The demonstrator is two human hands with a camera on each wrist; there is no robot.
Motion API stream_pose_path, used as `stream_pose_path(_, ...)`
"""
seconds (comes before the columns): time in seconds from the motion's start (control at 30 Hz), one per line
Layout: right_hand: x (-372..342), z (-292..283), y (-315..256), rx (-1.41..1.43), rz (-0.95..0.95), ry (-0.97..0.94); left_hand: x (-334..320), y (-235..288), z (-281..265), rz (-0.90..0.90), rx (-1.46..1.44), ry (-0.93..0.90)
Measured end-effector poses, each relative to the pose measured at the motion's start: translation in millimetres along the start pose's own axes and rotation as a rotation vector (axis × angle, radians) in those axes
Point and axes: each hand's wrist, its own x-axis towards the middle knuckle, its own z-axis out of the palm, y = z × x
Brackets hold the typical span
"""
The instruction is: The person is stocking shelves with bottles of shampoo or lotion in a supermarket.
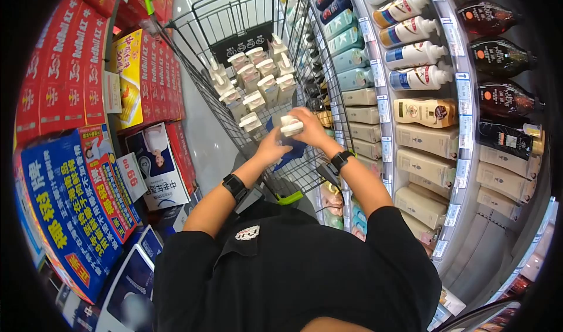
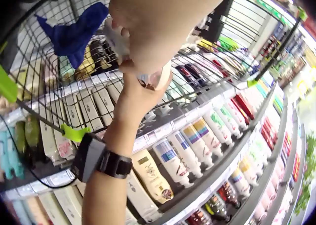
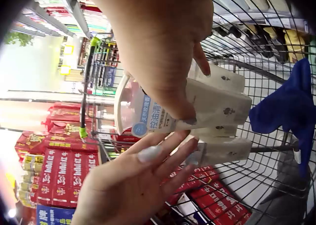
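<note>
- The step in hand looks like handling one pump bottle (image 1: 291,126) above the shopping cart (image 1: 249,41), at the near right of the grouped bottles (image 1: 267,84).
- The right hand (image 1: 311,131) curls round it; the left hand (image 1: 273,148) has fingers loosely extended (contact unclear).
- Next calls for steady support.
- The right wrist view shows its blue label (image 3: 143,114), unseen from the head.

The right hand (image 3: 158,47) partly hides the bottle (image 3: 217,104) and its label (image 3: 148,117), smallest print (image 3: 168,123) unreadable.
</note>
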Motion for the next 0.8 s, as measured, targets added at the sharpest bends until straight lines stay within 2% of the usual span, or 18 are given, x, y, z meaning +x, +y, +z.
stream_pose_path(0.03,1.4,10.1,5.9,-0.021,0.052,-0.020,-5.9,22.2,-1.3,-0.118,-0.197,-0.070)
stream_pose_path(0.13,9.6,37.6,22.1,-0.031,0.154,-0.062,-11.3,46.2,0.3,-0.362,-0.427,0.046)
stream_pose_path(0.27,17.2,64.8,37.5,0.102,0.181,-0.092,0.9,16.0,1.9,-0.473,-0.615,0.074)
stream_pose_path(0.4,25.6,81.0,40.8,0.074,0.194,-0.137,13.8,-17.3,0.2,-0.539,-0.796,0.165)
stream_pose_path(0.47,32.0,80.3,34.9,0.083,0.228,-0.177,17.7,-28.4,-4.3,-0.522,-0.818,0.214)
stream_pose_path(0.57,39.0,82.6,49.0,0.077,0.173,-0.201,22.1,-30.6,-5.0,-0.504,-0.882,0.250)
stream_pose_path(0.67,41.9,81.2,48.6,0.158,0.302,-0.209,25.8,-21.9,-9.7,-0.506,-0.893,0.242)
stream_pose_path(0.7,41.5,80.8,48.5,0.142,0.271,-0.203,26.5,-21.4,-11.9,-0.510,-0.896,0.233)
stream_pose_path(0.8,34.9,81.7,45.3,0.126,0.374,-0.189,26.6,-19.5,-12.8,-0.509,-0.888,0.245)
